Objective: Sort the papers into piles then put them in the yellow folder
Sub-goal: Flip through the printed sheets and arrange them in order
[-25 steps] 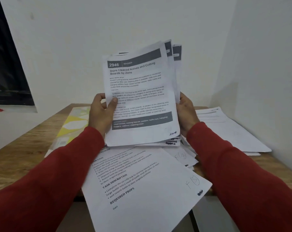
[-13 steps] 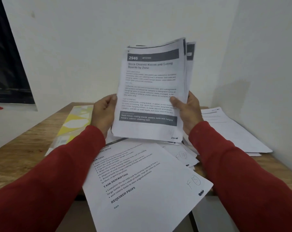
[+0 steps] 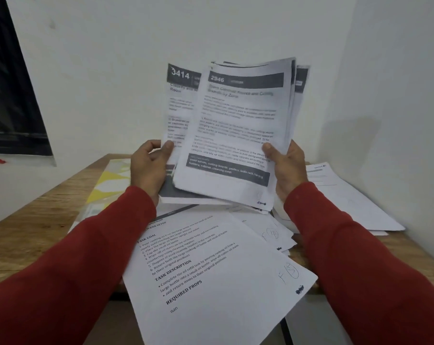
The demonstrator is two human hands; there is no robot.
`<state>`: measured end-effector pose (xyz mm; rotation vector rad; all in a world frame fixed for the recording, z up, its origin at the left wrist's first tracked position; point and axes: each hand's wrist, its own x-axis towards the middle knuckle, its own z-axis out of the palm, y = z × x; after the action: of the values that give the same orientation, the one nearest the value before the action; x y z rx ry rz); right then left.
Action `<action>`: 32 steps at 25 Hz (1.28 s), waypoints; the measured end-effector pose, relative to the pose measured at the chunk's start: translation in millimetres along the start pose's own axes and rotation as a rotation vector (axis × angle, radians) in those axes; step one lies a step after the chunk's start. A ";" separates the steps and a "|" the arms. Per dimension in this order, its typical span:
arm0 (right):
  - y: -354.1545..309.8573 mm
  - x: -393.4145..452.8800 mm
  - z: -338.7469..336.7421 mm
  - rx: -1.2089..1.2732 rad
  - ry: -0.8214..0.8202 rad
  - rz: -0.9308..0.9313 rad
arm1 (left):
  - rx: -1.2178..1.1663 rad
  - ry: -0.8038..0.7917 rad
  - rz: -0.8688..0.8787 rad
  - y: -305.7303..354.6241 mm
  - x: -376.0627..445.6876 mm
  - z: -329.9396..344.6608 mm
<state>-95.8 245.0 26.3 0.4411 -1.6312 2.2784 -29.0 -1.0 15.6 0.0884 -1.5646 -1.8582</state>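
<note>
Holding a sheaf of printed papers (image 3: pixel 238 135) upright above the wooden tabletop (image 3: pixel 36 220), we see both hands clamped on it — the right hand (image 3: pixel 287 170) grips the front sheet headed "2946" at its lower right edge, thumb across the print, while the left hand (image 3: pixel 147 168) pinches a sheet headed "3414" (image 3: pixel 180 103) that fans out to the left behind the front one. More sheets show behind, at the right edge of the sheaf. Both arms wear red sleeves (image 3: pixel 360 257).

Below the hands, loose sheets lie spread on the tabletop — the nearest one (image 3: pixel 211 282), printed with "TASK GOAL" and "TASK DESCRIPTION", overhangs the front edge. A second pile of papers (image 3: pixel 348 202) lies to the right, near the white wall. The yellow folder (image 3: pixel 106 185) lies flat at the left, partly hidden by the left arm.
</note>
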 end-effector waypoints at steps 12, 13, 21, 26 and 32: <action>-4.1 21.8 -28.1 0.058 0.407 -0.073 | -0.185 0.166 0.150 15.9 4.4 -6.9; -1.9 18.4 -20.9 0.089 0.298 -0.068 | -0.168 0.150 0.162 15.9 4.0 -6.1; 2.1 -9.7 19.0 0.044 -0.059 -0.004 | 0.128 0.103 0.253 1.2 2.7 -1.5; -2.4 -20.5 26.4 0.030 -0.108 0.020 | 0.128 0.029 0.165 -1.5 1.0 0.9; -0.6 -16.2 22.6 0.062 -0.273 0.129 | 0.060 0.025 0.152 -4.6 -3.5 0.9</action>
<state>-79.3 222.7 27.0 0.7083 -1.7637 2.4582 -28.9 1.8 10.5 0.0188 -1.5658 -1.6878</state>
